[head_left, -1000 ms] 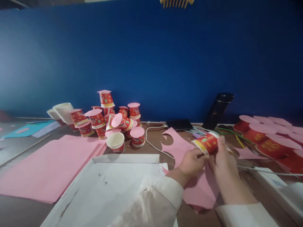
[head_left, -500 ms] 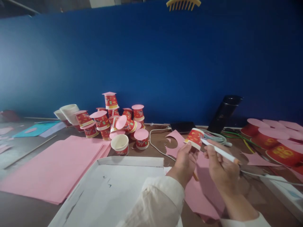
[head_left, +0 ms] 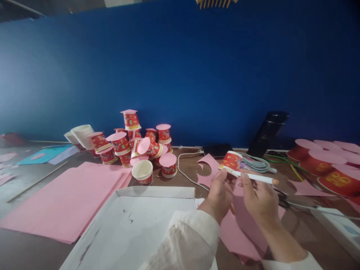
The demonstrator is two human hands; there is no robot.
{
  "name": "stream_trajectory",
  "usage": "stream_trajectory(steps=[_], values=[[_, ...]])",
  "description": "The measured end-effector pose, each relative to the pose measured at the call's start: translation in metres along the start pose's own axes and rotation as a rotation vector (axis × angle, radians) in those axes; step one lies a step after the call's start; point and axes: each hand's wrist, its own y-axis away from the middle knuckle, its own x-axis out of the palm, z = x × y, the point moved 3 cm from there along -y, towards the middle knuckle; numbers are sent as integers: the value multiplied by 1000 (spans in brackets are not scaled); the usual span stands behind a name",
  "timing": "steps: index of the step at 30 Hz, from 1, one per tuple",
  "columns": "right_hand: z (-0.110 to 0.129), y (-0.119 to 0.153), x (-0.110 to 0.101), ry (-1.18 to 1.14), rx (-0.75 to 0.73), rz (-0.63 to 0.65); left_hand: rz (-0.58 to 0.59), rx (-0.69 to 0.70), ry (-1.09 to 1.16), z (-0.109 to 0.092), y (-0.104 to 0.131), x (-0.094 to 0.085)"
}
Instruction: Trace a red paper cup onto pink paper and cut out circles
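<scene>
My left hand (head_left: 221,193) grips a small red patterned paper cup (head_left: 231,160) by its pale rim, with the rim tilted downward. In my right hand (head_left: 260,200) is a white pen (head_left: 257,177), held between thumb and fingers, its tip at the cup's rim. Pink paper (head_left: 242,221) with curved cut edges lies beneath both hands. Left of them, an upright cup (head_left: 142,170) shows its pale inside, beside a cluster of red cups topped with pink paper discs (head_left: 168,160).
A white box lid (head_left: 135,217) and pink sheets (head_left: 70,198) lie left. Nested cups (head_left: 83,135) stand behind. A black bottle (head_left: 268,133), coiled cable (head_left: 257,164), larger red cups (head_left: 340,180) and a white power strip (head_left: 337,223) are right.
My right hand has shifted slightly left, and the pen has turned flatter, its tip moving from the cup's side down to the rim. The cup has tilted slightly in my left hand.
</scene>
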Motion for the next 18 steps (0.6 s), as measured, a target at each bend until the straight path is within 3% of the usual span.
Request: stream_trajectory(steps=[5, 18], values=[[-3, 1, 3, 26, -30, 3, 28, 6, -3, -4, 5, 4], [0, -1, 1, 15, -72, 12, -40, -36, 6, -3, 4, 3]])
